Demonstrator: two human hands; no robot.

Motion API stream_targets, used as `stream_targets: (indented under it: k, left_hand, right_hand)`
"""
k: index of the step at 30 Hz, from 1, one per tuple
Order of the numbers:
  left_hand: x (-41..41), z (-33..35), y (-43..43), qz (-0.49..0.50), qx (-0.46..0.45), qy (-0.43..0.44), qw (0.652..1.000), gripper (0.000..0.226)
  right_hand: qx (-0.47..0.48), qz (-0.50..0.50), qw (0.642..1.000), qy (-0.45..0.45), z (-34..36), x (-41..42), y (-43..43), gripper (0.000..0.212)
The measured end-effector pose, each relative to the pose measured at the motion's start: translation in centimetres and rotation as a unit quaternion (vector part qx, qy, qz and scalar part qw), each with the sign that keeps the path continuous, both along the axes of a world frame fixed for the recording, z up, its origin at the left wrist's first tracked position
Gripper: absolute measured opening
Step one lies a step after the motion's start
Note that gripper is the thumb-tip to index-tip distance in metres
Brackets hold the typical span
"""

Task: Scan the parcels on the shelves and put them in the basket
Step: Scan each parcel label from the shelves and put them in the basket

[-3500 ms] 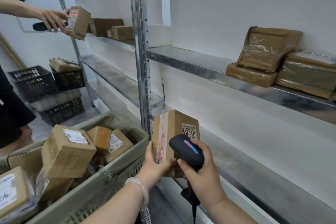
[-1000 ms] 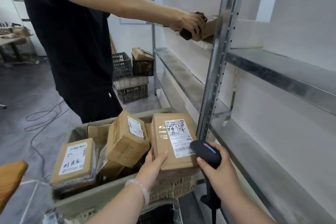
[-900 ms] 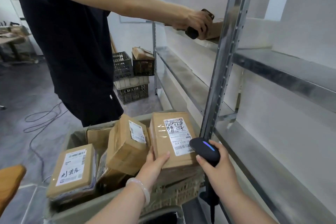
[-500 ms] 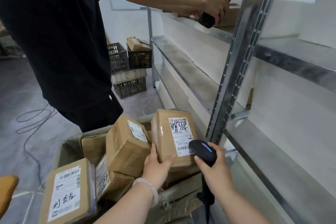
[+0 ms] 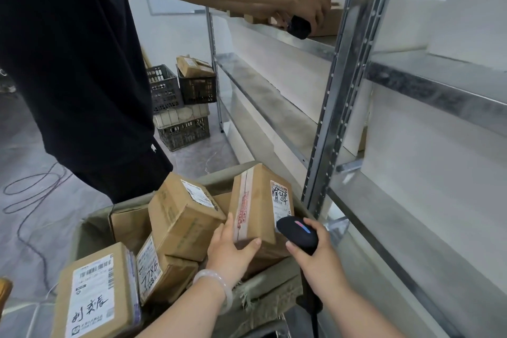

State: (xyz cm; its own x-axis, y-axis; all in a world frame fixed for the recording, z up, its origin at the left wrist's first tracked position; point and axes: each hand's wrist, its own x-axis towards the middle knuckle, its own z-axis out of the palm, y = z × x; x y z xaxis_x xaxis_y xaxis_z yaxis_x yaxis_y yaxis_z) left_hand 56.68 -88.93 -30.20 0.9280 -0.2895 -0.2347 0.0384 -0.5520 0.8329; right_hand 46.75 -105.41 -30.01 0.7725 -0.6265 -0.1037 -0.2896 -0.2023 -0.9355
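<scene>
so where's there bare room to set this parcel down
Basket is crowded with boxes. The held parcel is in the left hand, scanner in the right hand. Bare spots: lower shelf right of the post, middle shelf left of it.

The left hand (image 5: 229,252) reaches forward, fingers spread and curled, thumb out to the side. A pale bracelet (image 5: 216,287) sits on its wrist. The right hand (image 5: 315,258) is closed in a grip, arm stretched forward.
</scene>
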Motion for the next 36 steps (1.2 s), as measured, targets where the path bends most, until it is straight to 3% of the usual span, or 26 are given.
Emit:
stream_targets:
  k: [6, 17, 26, 36]
  left_hand:
    - [-2.2, 1.8, -1.2, -0.026, 0.031, -0.049, 0.998, 0.087]
    - [-15.9, 7.4, -7.7, -0.172, 0.098, -0.200, 0.959, 0.086]
    - [-27.4, 13.0, -14.6, -0.315, 0.053, -0.300, 0.899, 0.085]
    - [-37.5, 22.3, -16.8, -0.479, -0.072, -0.361, 0.797, 0.080]
  right_hand:
    - [-0.013, 0.012, 1.000, -0.024, 2.0, -3.6, -0.5, 0.056]
    - [-0.089, -0.057, 0.993, -0.057, 6.5, -18.5, -3.5, 0.060]
    - [-0.178, -0.179, 0.962, -0.101, 11.6, -31.6, -4.6, 0.063]
    - [-0.246, -0.367, 0.883, -0.157, 20.5, -43.9, -0.8, 0.059]
